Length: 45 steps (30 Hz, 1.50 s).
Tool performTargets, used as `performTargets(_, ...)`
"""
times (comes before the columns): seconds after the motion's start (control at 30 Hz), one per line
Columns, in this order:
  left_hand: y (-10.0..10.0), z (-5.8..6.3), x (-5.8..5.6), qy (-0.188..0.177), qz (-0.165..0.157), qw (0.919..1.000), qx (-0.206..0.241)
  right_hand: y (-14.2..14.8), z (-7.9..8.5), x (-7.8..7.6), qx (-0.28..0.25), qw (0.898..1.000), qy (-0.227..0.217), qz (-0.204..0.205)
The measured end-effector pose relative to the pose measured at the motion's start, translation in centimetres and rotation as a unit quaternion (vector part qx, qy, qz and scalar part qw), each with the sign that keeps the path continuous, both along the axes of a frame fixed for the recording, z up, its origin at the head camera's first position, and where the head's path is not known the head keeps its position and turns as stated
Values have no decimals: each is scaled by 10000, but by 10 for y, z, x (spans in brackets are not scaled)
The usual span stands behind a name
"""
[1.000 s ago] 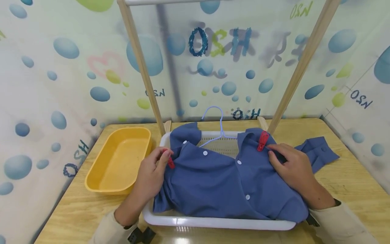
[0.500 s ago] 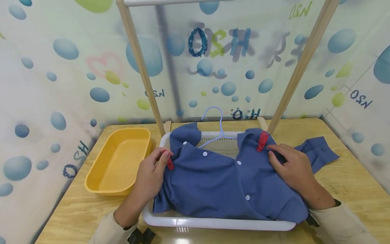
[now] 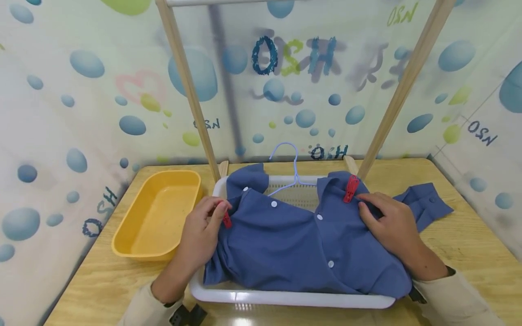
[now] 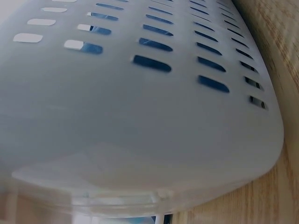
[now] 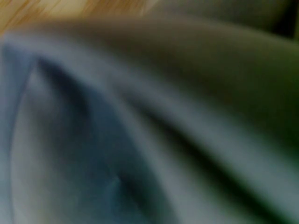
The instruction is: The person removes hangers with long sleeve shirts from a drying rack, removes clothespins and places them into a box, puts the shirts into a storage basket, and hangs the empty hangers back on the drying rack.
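Note:
A blue button-up shirt [image 3: 277, 244] lies over a white perforated basket [image 3: 293, 299], with a light-purple hanger [image 3: 296, 167] showing at its neck. At the shirt's left shoulder area, my left hand [image 3: 202, 231] pinches a red clothespin [image 3: 227, 220], partly covered by the fingers. Another red clothespin [image 3: 351, 188] is clipped on the right shoulder. Just beside it my right hand [image 3: 389, 222] pinches the shirt's cloth between thumb and fingers. Blurred blue fabric [image 5: 93, 154] fills the right wrist view. The left wrist view shows the basket's slotted side [image 4: 140, 116], with the hand out of sight.
To the left of the basket stands a yellow plastic tub [image 3: 157, 217]. Two wooden posts [image 3: 191, 90] of a rack rise behind the basket, joined by a white bar [image 3: 228, 2]. A shirt sleeve [image 3: 426, 203] spreads onto the wooden table [image 3: 469, 253] at the right.
My left hand tips the red clothespin slightly, its lower end shifting a little left and down. The right hand and the shirt stay nearly still.

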<state>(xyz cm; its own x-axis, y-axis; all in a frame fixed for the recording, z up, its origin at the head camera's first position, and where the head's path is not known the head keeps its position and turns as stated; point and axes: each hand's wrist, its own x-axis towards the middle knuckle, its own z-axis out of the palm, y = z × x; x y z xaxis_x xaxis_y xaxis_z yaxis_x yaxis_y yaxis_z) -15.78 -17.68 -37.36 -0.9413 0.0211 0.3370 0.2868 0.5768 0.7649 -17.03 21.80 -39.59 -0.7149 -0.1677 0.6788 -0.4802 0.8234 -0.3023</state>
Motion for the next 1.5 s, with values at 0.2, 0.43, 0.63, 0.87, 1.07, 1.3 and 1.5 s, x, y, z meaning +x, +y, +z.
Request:
performTargets(0.2, 0, 1, 0, -17, -13, 10000, -8, 0, 1, 0, 15, 10000, 61, 17)
performTargets(0.43, 0, 1, 0, 81, 29, 10000, -4, 0, 1, 0, -12, 10000, 41, 16)
performTargets(0.63, 0, 0, 0, 116, 29, 9999, 53, 0, 0, 0, -4, 10000, 8, 4)
performTargets(0.87, -1, -1, -1, 162, 27, 9999, 36, 0, 1, -1, 11, 10000, 23, 16)
performTargets(1.07, 0, 0, -1, 130, 21, 9999, 10, 0, 1, 0, -3, 10000, 16, 16)
performTargets(1.3, 0, 0, -1, 140, 46, 9999, 6, 0, 1, 0, -15, 10000, -43, 8)
performTargets(1.5, 0, 1, -1, 186, 106, 9997, 94, 1, 1, 0, -44, 10000, -28, 39)
